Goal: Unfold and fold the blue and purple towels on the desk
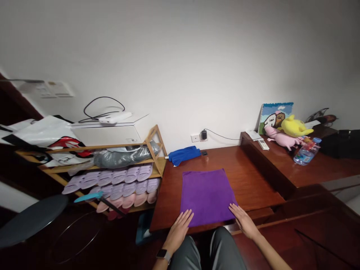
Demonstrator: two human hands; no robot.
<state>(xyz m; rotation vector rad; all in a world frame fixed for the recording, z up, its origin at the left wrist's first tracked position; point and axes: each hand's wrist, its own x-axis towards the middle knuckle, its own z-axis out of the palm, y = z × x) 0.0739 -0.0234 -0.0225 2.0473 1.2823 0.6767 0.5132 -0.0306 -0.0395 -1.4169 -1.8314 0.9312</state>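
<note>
A purple cloth (206, 195) lies flat and spread out on the dark wooden desk (247, 176). My left hand (180, 226) rests flat with fingers stretched on the cloth's near left corner. At the near right corner my right hand (242, 219) lies flat too, fingers extended onto the cloth. Neither hand holds anything. A watch sits on my left wrist.
A folded blue cloth (184, 154) lies at the desk's back left near a wall socket with a charger (204, 134). A shoe rack (120, 176) with several slippers stands left. On the raised shelf right are plush toys (289, 131), a water bottle (307, 151) and a remote (263, 144).
</note>
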